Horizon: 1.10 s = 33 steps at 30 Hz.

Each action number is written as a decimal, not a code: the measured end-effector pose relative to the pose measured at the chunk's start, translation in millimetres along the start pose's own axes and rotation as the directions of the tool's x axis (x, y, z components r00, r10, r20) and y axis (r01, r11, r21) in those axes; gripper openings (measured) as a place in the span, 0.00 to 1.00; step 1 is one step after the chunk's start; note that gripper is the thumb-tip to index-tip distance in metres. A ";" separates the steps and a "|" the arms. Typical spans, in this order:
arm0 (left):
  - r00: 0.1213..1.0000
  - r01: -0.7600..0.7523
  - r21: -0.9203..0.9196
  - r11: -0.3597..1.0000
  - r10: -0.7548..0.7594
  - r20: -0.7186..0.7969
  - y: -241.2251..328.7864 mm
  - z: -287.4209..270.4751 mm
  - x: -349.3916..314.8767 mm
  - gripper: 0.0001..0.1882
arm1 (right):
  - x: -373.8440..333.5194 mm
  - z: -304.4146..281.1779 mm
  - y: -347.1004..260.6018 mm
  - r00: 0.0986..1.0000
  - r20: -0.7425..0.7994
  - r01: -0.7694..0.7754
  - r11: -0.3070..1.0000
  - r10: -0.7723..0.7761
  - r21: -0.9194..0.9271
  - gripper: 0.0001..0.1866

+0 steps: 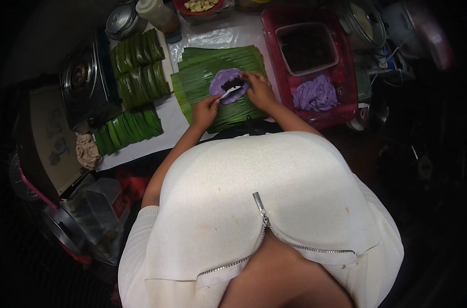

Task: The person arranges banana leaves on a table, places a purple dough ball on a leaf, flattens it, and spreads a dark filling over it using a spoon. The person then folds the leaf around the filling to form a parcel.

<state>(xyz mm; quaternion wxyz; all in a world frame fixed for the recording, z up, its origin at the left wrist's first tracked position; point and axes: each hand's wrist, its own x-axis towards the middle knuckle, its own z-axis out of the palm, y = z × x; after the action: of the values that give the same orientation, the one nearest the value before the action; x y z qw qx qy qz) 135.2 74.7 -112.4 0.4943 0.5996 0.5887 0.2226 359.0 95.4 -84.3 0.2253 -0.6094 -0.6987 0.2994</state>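
Note:
A flattened round of purple dough (216,85) lies on a stack of cut banana leaves (195,65). Dark filling (235,82) sits in its middle, with a slim white piece (230,93) across it; I cannot tell whether that is a spoon or a strip of food. My left hand (206,110) pinches at the dough's lower left edge, close to one end of the white piece. At the right edge my right hand (260,90) has its fingertips closed on the dough, beside the filling. The fingers partly cover both edges.
To the right, a red tray (287,82) holds a clear tub (334,51) of dark filling and a purple dough lump (315,94). Leaf-wrapped parcels (141,84) lie in rows on the left, beside a gas stove (79,77) and crumpled cloth (88,151). A bottle (159,15) stands behind.

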 end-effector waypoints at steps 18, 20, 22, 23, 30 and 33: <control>0.989 0.018 0.071 0.997 -0.008 -0.150 7.4 -25.7 -2.5 0.11 | -21.5 -4.1 -3.2 0.997 -0.071 0.031 0.981 -0.018 0.191 0.26; 0.989 -0.037 -0.015 0.999 0.035 -0.145 19.8 -26.2 11.5 0.12 | -30.0 -31.4 -23.9 0.988 -0.126 0.130 0.912 -0.088 0.388 0.25; 0.991 -0.092 -0.188 0.978 0.071 -0.114 68.2 -34.5 27.0 0.12 | -42.3 -58.9 -30.4 0.966 -0.243 0.183 0.887 -0.083 0.423 0.22; 0.990 -0.138 -0.141 0.980 0.131 -0.060 95.8 -33.7 36.2 0.12 | -47.4 -70.4 -27.2 0.951 -0.300 0.210 0.874 -0.078 0.438 0.21; 0.882 -0.472 0.578 0.666 0.361 0.304 231.3 70.0 121.6 0.12 | -94.6 -101.9 56.8 0.721 -0.622 -0.046 0.917 0.305 0.397 0.20; 0.888 -0.455 0.686 0.568 0.235 0.395 238.4 110.1 145.8 0.13 | -115.7 -111.9 68.0 0.713 -0.630 -0.141 0.943 0.307 0.301 0.21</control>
<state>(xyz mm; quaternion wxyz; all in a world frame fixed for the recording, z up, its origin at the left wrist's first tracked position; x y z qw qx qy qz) 374.8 216.7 0.0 0.2136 0.8782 0.4265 -0.0337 501.8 2.6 -45.1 0.4916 -0.7261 -0.4516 0.1650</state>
